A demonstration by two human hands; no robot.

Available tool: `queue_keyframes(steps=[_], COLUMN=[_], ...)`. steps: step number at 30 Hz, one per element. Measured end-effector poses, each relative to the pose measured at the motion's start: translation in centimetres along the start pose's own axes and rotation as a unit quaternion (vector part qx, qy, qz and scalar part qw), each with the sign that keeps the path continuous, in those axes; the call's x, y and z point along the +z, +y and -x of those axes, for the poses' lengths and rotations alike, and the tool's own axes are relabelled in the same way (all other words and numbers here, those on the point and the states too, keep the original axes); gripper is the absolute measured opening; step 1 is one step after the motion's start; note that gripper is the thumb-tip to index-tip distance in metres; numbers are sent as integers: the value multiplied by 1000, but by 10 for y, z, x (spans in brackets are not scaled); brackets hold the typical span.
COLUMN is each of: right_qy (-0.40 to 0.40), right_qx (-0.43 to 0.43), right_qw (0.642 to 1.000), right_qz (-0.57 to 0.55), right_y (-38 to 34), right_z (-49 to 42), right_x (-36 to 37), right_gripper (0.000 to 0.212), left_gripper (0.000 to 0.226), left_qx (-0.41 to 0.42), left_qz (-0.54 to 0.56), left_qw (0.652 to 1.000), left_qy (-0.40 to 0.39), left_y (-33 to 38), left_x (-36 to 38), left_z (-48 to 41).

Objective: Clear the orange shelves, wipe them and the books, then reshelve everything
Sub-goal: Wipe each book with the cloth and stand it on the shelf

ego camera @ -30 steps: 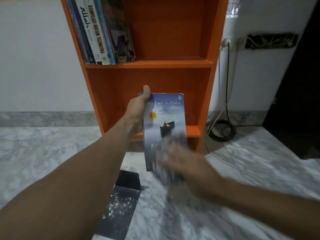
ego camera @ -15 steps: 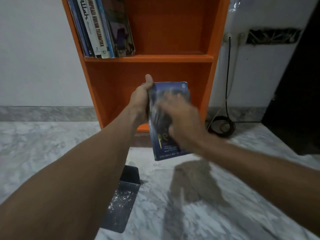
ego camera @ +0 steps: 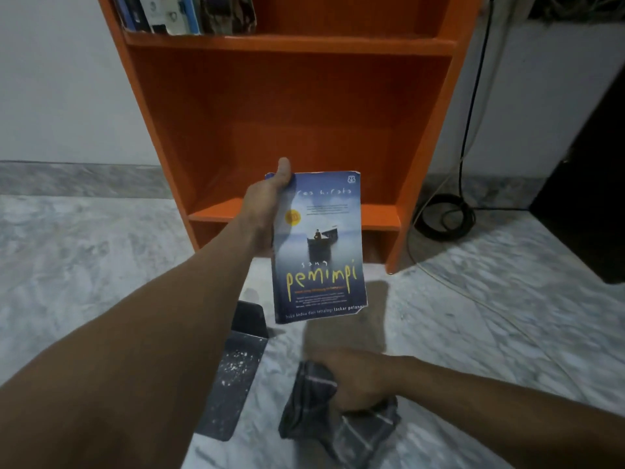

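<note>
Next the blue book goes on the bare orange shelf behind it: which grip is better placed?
Left. The left grip holds the blue book upright, directly in front of the orange shelf. The right grip is low near the floor, clutching the grey cloth.

Blue paperback upright, cover facing near, before the orange shelves; other books lean upper left; grey checked cloth bunched near right.

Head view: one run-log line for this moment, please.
left hand: holds Sang Pemimpi paperback upright before orange shelf | right hand: grips dark checked cloth, low, apart from paperback | upper shelf: books shelved
</note>
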State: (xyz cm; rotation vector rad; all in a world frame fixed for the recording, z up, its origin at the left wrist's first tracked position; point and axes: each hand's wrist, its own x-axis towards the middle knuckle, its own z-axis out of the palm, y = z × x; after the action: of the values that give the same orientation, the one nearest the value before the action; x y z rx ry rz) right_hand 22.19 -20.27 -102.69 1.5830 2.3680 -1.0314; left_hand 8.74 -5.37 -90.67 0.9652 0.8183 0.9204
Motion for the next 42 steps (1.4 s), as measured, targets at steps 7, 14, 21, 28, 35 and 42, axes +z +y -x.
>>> queue_keyframes(steps=[7,14,21,28,35,42], right_qy=[95,267,367,348,357,445], right_qx=[22,216,114,42,14,-64], right_qw=[995,919,753,783,693,688], right_qz=[24,-192,-534,-514,-626,-570], right_y=[47,82,62,-2,-53,-129], right_z=[-46,-53,-18,17,28,37], right_x=[24,30,-59,-83,-125,-247], right_gripper=[48,33,36,10,9,10], left_gripper=[52,67,59,59,42,16], left_qx=[-4,2,17,53,175,173], left_qz=[-37,-62,-68,-50,-125,-253], left_qw=[995,991,992,995,965,950], left_qy=[90,121,109,76,148,60], left_y=[-43,-48,-22,23,76,108], left_x=[-30,-34,-7,24,29,13], left_z=[-38,-39,-18,13,38,72])
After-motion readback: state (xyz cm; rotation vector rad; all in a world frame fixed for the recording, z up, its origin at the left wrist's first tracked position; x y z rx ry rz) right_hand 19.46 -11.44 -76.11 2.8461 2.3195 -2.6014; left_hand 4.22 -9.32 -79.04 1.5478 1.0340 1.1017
